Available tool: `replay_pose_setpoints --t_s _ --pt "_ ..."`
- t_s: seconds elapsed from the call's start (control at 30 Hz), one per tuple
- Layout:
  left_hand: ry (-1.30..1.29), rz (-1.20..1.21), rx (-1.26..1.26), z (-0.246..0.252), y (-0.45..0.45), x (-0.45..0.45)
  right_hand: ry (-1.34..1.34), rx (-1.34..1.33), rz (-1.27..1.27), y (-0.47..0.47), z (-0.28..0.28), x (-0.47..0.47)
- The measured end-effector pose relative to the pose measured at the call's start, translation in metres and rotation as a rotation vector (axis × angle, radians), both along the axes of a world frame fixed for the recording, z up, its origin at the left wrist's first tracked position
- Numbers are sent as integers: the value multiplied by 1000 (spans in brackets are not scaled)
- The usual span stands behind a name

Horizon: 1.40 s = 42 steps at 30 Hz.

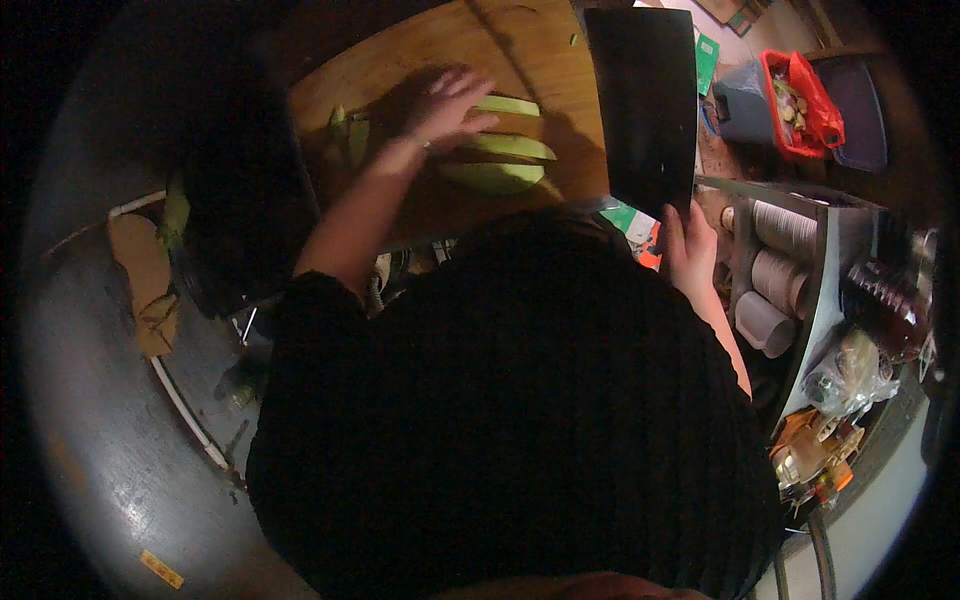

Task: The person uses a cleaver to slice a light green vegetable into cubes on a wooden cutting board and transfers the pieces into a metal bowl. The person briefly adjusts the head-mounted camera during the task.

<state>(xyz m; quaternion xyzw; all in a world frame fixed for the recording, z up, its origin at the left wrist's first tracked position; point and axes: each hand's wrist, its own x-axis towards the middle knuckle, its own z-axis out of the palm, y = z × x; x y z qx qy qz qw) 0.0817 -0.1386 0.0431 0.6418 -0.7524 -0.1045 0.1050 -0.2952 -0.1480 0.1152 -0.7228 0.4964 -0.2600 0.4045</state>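
On the wooden cutting board [420, 45] lie long pale-green vegetable pieces [502, 178], several of them roughly parallel. My left hand [454, 109] is over their left ends, fingers spread and slightly blurred; whether it touches them is unclear. Smaller green pieces [358, 139] sit at the board's left, partly in shadow. At the right edge of the board, my right hand [690, 244] grips a large, dark, broad-bladed cleaver [645, 105] by its near end. The blade covers part of the view beyond the board; its handle is mostly hidden.
A grey bin [742, 101] with a red plastic bag [806, 124] holding scraps stands at upper right. Below it, a metal shelf [821, 277] holds white stacked rolls or cups [784, 225]. Clear plastic bags [851, 375] lie lower right. Cardboard [142, 262] and a white pipe [187, 412] are left.
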Motion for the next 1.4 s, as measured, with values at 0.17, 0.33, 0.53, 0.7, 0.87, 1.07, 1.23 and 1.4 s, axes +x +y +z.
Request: replay_pose_setpoints --t_s 0.17,0.33,0.53,0.7,0.87,1.07,1.23,1.4 --pt "35 -227 294 5 34 -19 39 115 4 0 -1 5" --pt "-177 -63 56 -6 70 -33 148 73 99 -1 -5 10" --pt "74 499 -41 -22 74 -57 516 -45 317 -24 4 43" --pt "118 576 -162 -24 90 -69 674 -48 497 -37 -4 89" --pt "163 572 -180 -29 101 -66 653 -106 603 -34 2 102" --pt "187 574 -238 -39 105 -69 793 -77 656 -26 24 114" --pt "202 600 -221 -39 106 -69 799 -230 758 -28 7 152" --pt "560 588 -136 -38 118 -57 863 -237 775 -22 8 146"
